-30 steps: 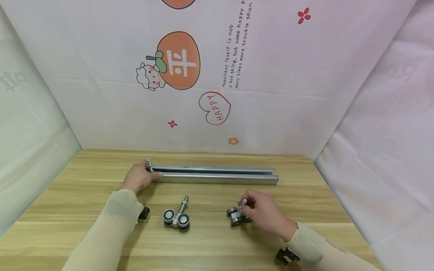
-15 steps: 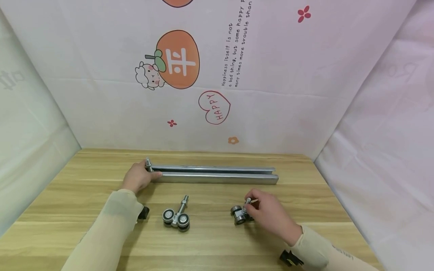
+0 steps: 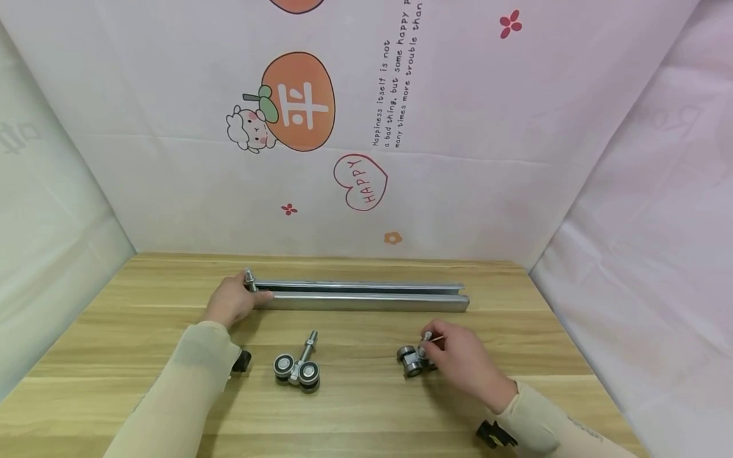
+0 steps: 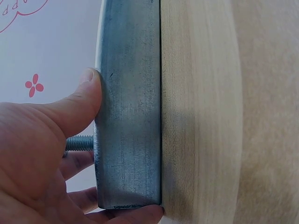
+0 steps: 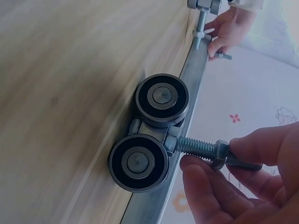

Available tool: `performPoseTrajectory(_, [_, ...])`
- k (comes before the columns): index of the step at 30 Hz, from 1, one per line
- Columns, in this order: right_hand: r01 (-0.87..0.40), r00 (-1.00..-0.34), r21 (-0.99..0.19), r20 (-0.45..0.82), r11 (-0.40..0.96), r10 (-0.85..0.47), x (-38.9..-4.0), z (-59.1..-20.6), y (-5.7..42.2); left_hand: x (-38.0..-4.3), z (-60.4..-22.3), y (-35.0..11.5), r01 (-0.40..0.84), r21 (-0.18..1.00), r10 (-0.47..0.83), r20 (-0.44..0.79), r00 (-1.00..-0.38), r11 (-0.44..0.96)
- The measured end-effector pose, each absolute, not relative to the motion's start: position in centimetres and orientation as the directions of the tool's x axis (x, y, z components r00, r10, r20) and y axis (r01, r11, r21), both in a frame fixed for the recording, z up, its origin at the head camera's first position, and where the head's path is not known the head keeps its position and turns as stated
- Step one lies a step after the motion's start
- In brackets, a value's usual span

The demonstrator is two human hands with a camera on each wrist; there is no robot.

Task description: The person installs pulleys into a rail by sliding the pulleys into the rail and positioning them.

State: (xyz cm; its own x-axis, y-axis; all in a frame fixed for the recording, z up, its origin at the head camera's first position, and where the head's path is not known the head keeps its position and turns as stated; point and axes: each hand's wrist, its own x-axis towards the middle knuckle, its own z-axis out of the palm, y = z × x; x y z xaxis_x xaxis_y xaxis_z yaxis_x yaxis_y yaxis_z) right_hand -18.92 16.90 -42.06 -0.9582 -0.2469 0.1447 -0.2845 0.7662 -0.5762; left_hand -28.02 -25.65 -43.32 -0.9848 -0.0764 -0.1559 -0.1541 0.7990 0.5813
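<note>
A slotted steel track (image 3: 366, 302) lies lengthwise at the back of the wooden table. My left hand (image 3: 231, 299) holds its left end, thumb along the upper edge and fingers about the end face in the left wrist view. A threaded bolt (image 4: 79, 143) stands up out of the slot beside that thumb; whatever it joins inside the track is hidden. At the right, my right hand (image 3: 466, 359) pinches the bolt of a trolley roller (image 5: 149, 135) near its nut (image 5: 220, 154). Whether the wheels touch the table cannot be told.
Between the two hands, a second trolley roller (image 3: 298, 372) rests on the wooden table (image 3: 355, 413), its bolt pointing up and to the right. A white printed cloth (image 3: 458, 191) hangs behind the table, with more white cloth at both sides.
My right hand has shifted to the right and slightly away from me, carrying the trolley roller along. The left hand, the track and the second roller have stayed in place.
</note>
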Motion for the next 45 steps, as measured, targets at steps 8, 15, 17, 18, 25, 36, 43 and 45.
performPoseTrajectory(8, [-0.250,-0.968,-0.559,0.119,0.790,-0.221,-19.3,-41.7,18.3,-28.1,-43.3,-25.5,-0.149,0.586,-0.075,-0.149,-0.986,0.797])
performPoseTrajectory(15, [-0.229,-0.973,-0.529,0.119,0.817,-0.195,-19.7,-41.6,19.8,-28.0,-43.3,-25.7,-0.157,0.588,-0.080,-0.155,-0.985,0.793])
performPoseTrajectory(17, [-0.222,-0.975,-0.523,0.121,0.823,-0.186,-19.9,-41.7,20.4,-28.0,-43.3,-25.7,-0.159,0.589,-0.081,-0.156,-0.984,0.792])
performPoseTrajectory(18, [-0.219,-0.976,-0.521,0.124,0.825,-0.180,-20.0,-41.7,20.8,-28.0,-43.3,-25.6,-0.159,0.589,-0.081,-0.157,-0.984,0.792])
performPoseTrajectory(25, [-0.194,-0.980,-0.503,0.141,0.842,-0.142,-20.8,-41.9,23.3,-28.1,-43.4,-25.5,-0.172,0.600,-0.086,-0.170,-0.982,0.781])
performPoseTrajectory(36, [-0.124,-0.989,-0.485,0.128,0.866,-0.070,-22.1,-42.2,27.1,-28.1,-43.4,-25.6,-0.168,0.600,-0.081,-0.169,-0.982,0.782])
performPoseTrajectory(43, [-0.095,-0.990,-0.453,0.138,0.886,-0.036,-23.0,-42.3,29.7,-28.2,-43.4,-25.6,-0.167,0.603,-0.080,-0.168,-0.982,0.780])
performPoseTrajectory(45, [-0.098,-0.988,-0.447,0.152,0.889,-0.032,-23.2,-42.3,30.6,-28.2,-43.5,-25.6,-0.167,0.602,-0.080,-0.170,-0.982,0.781])
